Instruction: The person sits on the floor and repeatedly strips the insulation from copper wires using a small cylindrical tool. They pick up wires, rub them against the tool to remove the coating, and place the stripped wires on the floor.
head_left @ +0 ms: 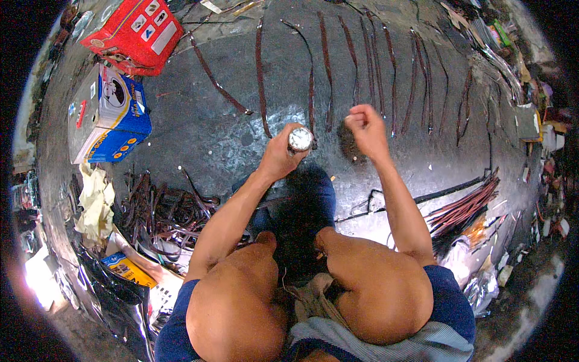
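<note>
My left hand (282,154) is wrapped round a small can (300,139), seen from above as a round rim with a bright whitish middle. To its right, my right hand (368,131) is raised with its fingers curled together. Motion smears the fingertips, and whatever they may pinch is too small to make out. Beyond both hands, long thin dark brown strips (260,72) lie in a row on the dark grey work surface (223,145). The can partly covers the near end of one strip (312,90).
At the left stand a red box (145,42) and a blue and white box (120,120). A tangled heap of dark strips (163,208) lies near my left forearm, with crumpled pale paper (95,196) beside it. Right of my right forearm is a bundle of reddish-brown strips (467,208).
</note>
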The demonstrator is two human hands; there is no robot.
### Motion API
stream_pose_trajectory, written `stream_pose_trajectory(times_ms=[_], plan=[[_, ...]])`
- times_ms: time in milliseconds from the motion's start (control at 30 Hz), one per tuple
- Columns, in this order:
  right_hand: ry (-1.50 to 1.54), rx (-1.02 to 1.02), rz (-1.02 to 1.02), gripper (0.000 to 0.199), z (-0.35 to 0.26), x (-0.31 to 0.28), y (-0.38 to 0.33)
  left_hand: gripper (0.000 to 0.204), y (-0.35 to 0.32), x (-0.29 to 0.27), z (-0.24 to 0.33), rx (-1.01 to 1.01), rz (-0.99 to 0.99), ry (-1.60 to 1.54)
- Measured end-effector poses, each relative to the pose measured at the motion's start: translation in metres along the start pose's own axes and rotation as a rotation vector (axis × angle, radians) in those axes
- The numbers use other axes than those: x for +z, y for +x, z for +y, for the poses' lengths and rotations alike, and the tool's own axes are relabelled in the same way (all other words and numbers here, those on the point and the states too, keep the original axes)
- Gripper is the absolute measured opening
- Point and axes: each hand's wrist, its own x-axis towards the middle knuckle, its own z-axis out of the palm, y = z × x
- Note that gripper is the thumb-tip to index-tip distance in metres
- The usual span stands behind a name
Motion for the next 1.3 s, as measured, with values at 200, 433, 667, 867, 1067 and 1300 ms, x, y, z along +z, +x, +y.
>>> stream_pose_trajectory(times_ms=[200, 433, 667, 867, 1067, 1300], plan=[[0.051, 0.24, -0.243, 0.034, 0.049, 0.075, -0.016, 0.057, 0.004, 0.005, -0.001, -0.029, 0.008, -0.009], [0.266, 0.434, -0.16, 0.034, 0.063, 0.086, -0.019, 0.061, 0.003, 0.01, -0.005, -0.013, -0.016, 0.067], [0.551, 0.466, -0.117, 0.035, -0.015, -0.004, -0.03, 0.046, 0.003, 0.006, -0.005, 0.064, 0.013, -0.041], [0.982, 0.18, -0.077, 0.033, -0.091, -0.113, -0.047, 0.055, 0.004, 0.01, -0.005, 0.062, 0.006, 0.047], [1.05, -0.1, -0.069, 0.037, -0.196, -0.169, -0.078, 0.045, 0.005, 0.006, 0.0, 0.017, -0.003, -0.082], [1.124, -0.25, -0.116, 0.065, -0.23, -0.198, -0.074, 0.05, 0.001, 0.005, -0.012, 0.046, 0.013, -0.025]])
